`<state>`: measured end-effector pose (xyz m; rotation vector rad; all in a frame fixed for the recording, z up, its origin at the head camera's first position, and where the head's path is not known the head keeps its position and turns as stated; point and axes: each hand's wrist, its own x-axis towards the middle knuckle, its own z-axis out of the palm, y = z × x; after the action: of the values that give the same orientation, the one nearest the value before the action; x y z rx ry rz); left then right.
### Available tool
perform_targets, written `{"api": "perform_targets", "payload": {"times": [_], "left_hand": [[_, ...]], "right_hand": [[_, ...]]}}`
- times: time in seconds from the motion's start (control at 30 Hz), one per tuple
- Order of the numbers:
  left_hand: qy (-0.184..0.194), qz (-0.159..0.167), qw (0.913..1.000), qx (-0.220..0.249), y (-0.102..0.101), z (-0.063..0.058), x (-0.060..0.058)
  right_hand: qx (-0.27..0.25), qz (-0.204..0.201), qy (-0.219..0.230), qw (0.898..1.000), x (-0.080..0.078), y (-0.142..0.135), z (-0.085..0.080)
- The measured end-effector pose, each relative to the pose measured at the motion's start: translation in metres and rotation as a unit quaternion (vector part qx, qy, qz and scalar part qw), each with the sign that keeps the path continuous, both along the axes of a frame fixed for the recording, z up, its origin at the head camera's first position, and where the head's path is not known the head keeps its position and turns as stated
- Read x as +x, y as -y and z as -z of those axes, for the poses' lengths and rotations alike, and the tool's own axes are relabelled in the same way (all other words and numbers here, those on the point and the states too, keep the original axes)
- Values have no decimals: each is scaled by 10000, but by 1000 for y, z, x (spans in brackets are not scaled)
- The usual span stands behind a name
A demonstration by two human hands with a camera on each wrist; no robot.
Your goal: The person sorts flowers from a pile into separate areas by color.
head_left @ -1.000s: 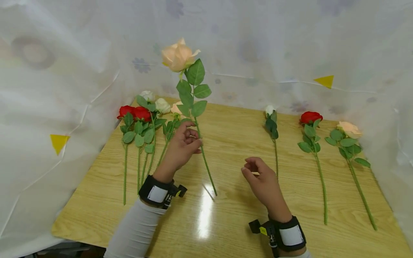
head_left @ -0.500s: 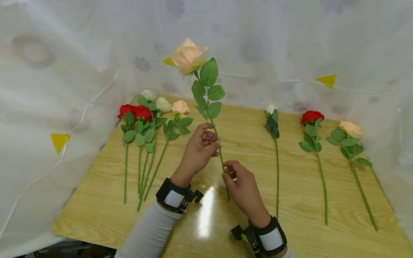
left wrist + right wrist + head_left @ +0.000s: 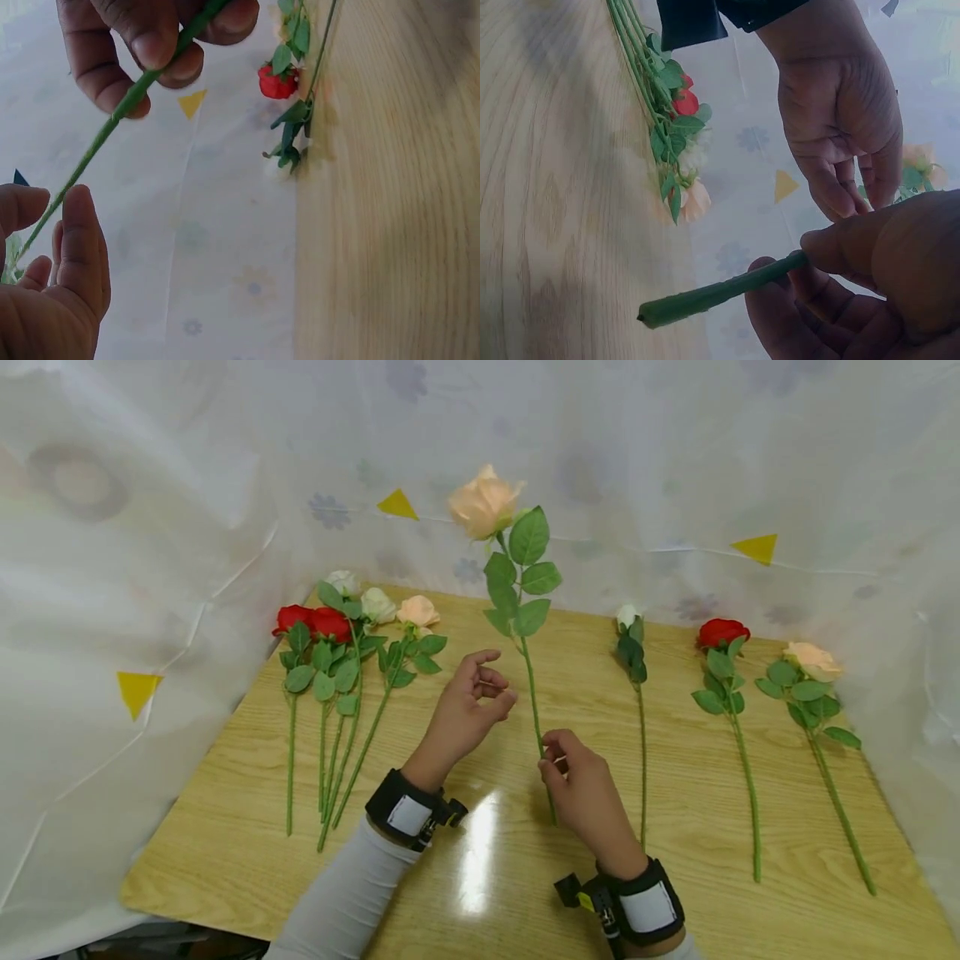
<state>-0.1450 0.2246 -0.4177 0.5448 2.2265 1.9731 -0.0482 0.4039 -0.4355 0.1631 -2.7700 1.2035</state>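
A peach rose point(image 3: 483, 503) stands upright above the table, its green stem point(image 3: 534, 697) running down to my right hand point(image 3: 588, 789). The thumb and fingers of that hand pinch the lower stem, and the cut end point(image 3: 656, 311) sticks out below them in the right wrist view. Just left of the stem is my left hand point(image 3: 465, 714), its fingers loosely bent and apart from the stem in the head view. The left wrist view shows the stem point(image 3: 97, 142) passing close by this left hand point(image 3: 56, 300).
On the table's left lie red roses point(image 3: 330, 623), white roses point(image 3: 378, 606) and another peach rose point(image 3: 417, 612). To the right are a white rose point(image 3: 628, 617), a red rose point(image 3: 723, 632) and a peach rose point(image 3: 812, 662). Plastic sheeting point(image 3: 600, 460) hangs behind.
The held peach rose has moved right, away from the left-hand flowers. My right hand came in and took its lower stem; my left hand has let go of it.
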Motion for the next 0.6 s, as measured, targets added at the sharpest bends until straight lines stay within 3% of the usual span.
{"api": "perform_targets", "payload": {"times": [0.17,0.3,0.5,0.6], "left_hand": [[-522,-575,9886,-1292,34,17,-16],[-420,-760,9743,-2077,70,25,-27],[-91,-686,9525,-2966,125,19,-35],[-185,-775,9369,-3404,154,18,-37]], "right_hand": [[204,410,50,9989,-2,-41,1],[520,799,8,9954,0,-86,0],[1179,1387,361,9826,3,-171,2],[1496,1616,744,9726,7,-212,2]]}}
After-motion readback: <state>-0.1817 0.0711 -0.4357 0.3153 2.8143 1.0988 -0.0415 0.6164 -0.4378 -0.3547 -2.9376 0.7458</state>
